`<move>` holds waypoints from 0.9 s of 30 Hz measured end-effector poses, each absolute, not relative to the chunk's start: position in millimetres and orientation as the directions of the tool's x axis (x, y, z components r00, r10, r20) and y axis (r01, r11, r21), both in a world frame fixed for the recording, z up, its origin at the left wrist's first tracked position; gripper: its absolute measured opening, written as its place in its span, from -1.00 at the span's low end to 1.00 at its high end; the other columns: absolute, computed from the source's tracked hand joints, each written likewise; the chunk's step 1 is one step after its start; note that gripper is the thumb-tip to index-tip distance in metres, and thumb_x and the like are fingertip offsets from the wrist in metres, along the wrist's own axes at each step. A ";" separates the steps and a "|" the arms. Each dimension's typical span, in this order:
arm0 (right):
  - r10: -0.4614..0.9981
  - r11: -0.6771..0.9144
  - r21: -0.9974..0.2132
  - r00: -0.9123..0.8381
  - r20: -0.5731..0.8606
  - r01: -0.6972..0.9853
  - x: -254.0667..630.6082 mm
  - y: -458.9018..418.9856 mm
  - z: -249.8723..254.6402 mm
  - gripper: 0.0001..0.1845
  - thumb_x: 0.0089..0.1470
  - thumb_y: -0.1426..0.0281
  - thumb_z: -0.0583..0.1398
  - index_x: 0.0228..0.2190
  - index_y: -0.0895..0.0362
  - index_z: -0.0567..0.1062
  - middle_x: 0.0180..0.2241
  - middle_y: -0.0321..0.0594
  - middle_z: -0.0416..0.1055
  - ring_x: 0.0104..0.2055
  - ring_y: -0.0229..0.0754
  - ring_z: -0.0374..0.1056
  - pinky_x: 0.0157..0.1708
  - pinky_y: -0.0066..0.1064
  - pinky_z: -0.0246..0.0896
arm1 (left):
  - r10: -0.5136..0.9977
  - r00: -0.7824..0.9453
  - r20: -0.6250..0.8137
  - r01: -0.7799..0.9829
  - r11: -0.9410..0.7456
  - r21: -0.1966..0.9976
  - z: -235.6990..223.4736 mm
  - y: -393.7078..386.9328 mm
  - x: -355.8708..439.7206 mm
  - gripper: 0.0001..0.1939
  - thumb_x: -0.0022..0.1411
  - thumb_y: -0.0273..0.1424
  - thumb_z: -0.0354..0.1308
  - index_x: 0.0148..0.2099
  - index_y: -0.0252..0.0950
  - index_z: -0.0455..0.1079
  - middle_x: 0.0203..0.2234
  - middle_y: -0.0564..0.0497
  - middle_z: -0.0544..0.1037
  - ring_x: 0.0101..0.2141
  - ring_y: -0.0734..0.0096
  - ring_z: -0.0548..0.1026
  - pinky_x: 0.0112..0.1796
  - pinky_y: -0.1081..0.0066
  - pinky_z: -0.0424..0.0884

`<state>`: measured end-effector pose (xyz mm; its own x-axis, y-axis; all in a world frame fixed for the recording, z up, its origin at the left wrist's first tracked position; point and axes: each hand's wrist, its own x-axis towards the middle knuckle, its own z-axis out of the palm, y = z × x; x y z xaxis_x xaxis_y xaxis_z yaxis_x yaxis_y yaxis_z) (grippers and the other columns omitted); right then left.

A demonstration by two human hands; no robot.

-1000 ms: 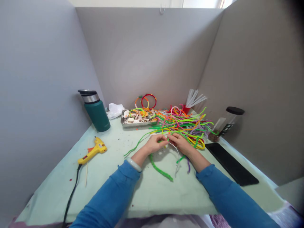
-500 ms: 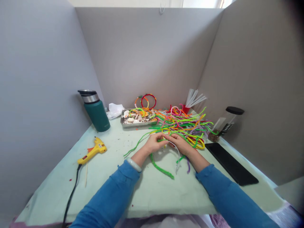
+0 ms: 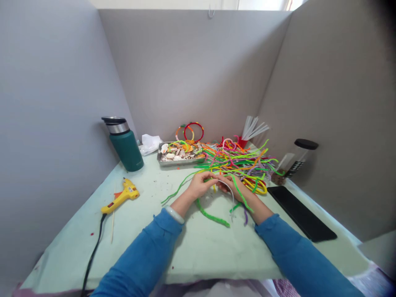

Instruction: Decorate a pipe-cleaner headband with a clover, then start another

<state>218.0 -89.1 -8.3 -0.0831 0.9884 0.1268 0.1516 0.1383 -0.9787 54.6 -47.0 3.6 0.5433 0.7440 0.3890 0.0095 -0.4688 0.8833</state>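
My left hand (image 3: 200, 185) and my right hand (image 3: 232, 186) meet at the middle of the table, fingertips pinched close together. Between them is a thin white wire (image 3: 231, 194) that curves down past the right palm. A thick fuzzy green length (image 3: 213, 218) hangs below my left hand; whether it joins the wire is hidden by the fingers. Over the back of my right hand drapes a bright green pipe cleaner (image 3: 243, 195), one end at the fingertips. A short purple pipe cleaner (image 3: 246, 216) lies beneath the right wrist.
Behind the hands spreads a heap of coloured pipe cleaners (image 3: 235, 159), beside a metal tray (image 3: 182, 163) of shells. Two wrapped rings (image 3: 202, 131) lean behind it. A yellow glue gun (image 3: 122, 198) and green bottle (image 3: 126, 150) stand left; a black phone-like slab (image 3: 301, 214) lies right.
The bright green pipe cleaner has swung over onto the back of my right hand. The hanging green length has shifted slightly right and up. Both hands stay nearly in place.
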 end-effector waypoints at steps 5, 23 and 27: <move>0.993 0.101 -0.990 -0.075 0.094 0.096 219.0 -87.3 -12.1 -0.51 -0.05 -0.01 0.14 -0.61 0.19 0.44 -0.72 -0.34 0.22 -0.67 -0.36 0.05 -0.66 -0.47 -0.14 | 0.786 0.501 0.362 0.034 -0.436 0.899 0.3 -43.5 55.2 -0.82 0.04 -0.33 0.16 -0.35 -0.36 0.43 -0.49 0.02 0.49 -0.45 0.47 0.38 -0.36 0.49 0.29; 1.000 0.000 -0.978 -0.010 0.003 -0.207 226.6 -81.8 -7.3 -0.19 -0.06 -0.23 -0.16 -0.69 0.18 0.46 -0.72 -0.18 0.31 -0.72 -0.33 0.08 -0.71 -0.47 -0.09 | 0.821 0.453 0.348 0.048 -0.412 0.910 -10.4 -33.7 55.6 -0.78 0.04 -0.29 0.16 -0.35 -0.36 0.39 -0.46 0.03 0.48 -0.43 0.49 0.38 -0.38 0.51 0.28; 0.999 0.010 -0.980 -0.029 0.016 -0.197 226.6 -82.7 -8.5 -0.23 -0.06 -0.22 -0.12 -0.67 0.17 0.46 -0.71 -0.19 0.32 -0.71 -0.33 0.09 -0.71 -0.47 -0.07 | 0.831 0.437 0.345 0.073 -0.415 0.907 -14.4 -30.1 55.1 -0.77 0.06 -0.28 0.15 -0.32 -0.36 0.40 -0.44 0.02 0.49 -0.40 0.46 0.39 -0.36 0.50 0.30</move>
